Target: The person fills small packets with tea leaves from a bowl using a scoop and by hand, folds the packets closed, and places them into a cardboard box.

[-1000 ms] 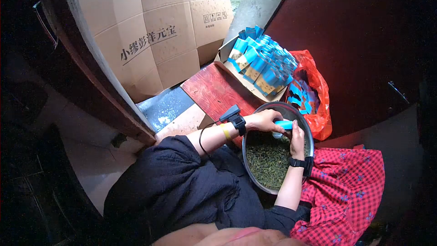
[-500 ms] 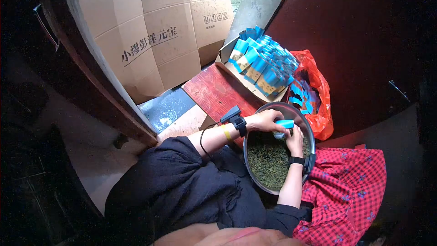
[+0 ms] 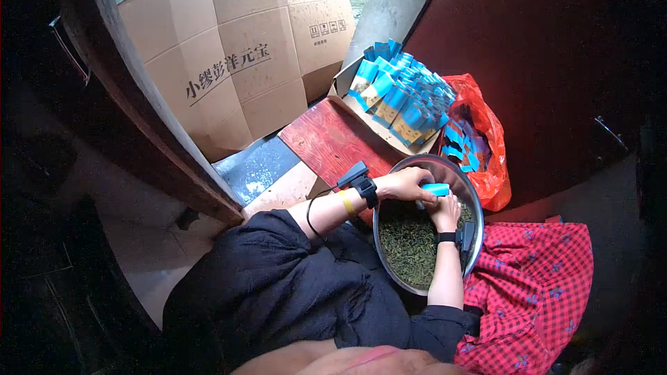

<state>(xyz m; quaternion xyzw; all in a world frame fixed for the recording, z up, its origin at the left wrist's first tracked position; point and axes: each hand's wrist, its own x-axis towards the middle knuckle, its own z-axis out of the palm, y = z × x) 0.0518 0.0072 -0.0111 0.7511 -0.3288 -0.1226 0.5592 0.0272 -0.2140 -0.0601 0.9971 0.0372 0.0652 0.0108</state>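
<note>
Left hand (image 3: 408, 183) grasps a blue packet (image 3: 436, 189) within the basin rim (image 3: 458, 175) — right hand (image 3: 445, 215), grip unclear — open room nearward.

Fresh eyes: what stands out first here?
Probably the heap of blue-and-tan packets in the open carton right of centre, with a bright red plastic bag beside it. Below, the left hand holds a blue packet over a metal basin of dark green leafy bits, right hand close by.

A head-worn camera looks forward and down.
</note>
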